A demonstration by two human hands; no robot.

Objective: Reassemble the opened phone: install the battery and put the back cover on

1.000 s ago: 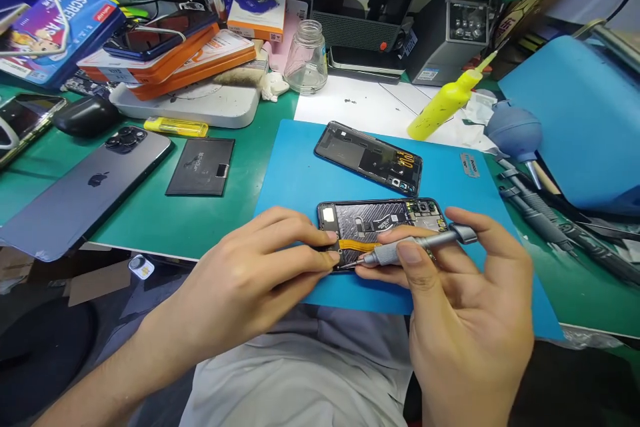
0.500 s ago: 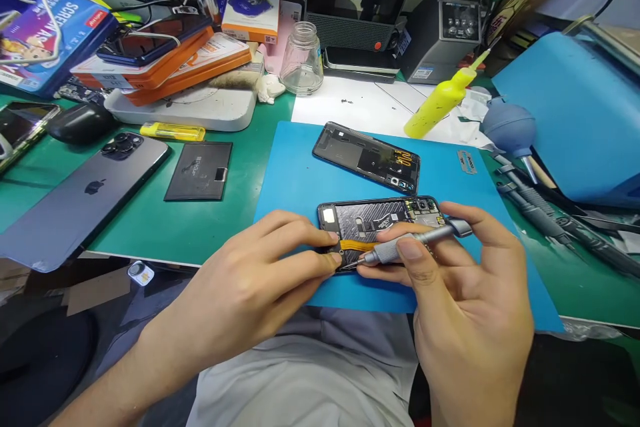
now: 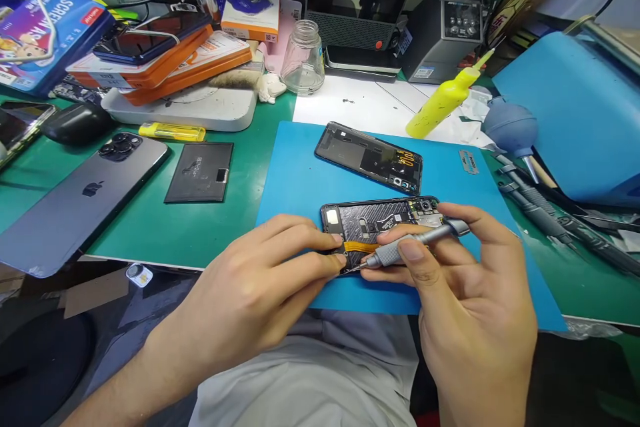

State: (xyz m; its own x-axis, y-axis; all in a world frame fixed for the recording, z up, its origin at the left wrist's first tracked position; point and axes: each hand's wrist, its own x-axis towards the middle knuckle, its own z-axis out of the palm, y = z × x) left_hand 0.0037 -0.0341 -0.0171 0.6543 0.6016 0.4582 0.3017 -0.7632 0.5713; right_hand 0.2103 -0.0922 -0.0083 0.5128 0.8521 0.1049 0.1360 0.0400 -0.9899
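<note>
An opened phone [image 3: 354, 221] with its inner parts bare lies on the blue mat [image 3: 295, 167]. An orange flex cable [image 3: 361, 247] crosses it. My left hand [image 3: 273, 273] has its fingertips pressed together on the phone's left end, holding it. In my right hand [image 3: 460, 287] is a grey precision screwdriver [image 3: 393, 253], gripped between thumb and fingers. Its thin tip points left at the phone's near left corner, close to my left fingertips; whether it touches a screw I cannot make out. Beyond the phone rests a detached back cover [image 3: 370, 159].
Left on the green table are a large grey phone [image 3: 90, 193], a flat black battery [image 3: 200, 172] and a yellow case [image 3: 173, 131]. Behind the mat stand a glass jar [image 3: 304, 60] and a yellow bottle [image 3: 443, 103]. A blue air blower [image 3: 510, 128] and several grey tools [image 3: 537, 207] lie right.
The view has shifted very slightly, so the hands and phone appear a little further right. Both hands keep the same hold, with the screwdriver tip still at the phone's left end.
</note>
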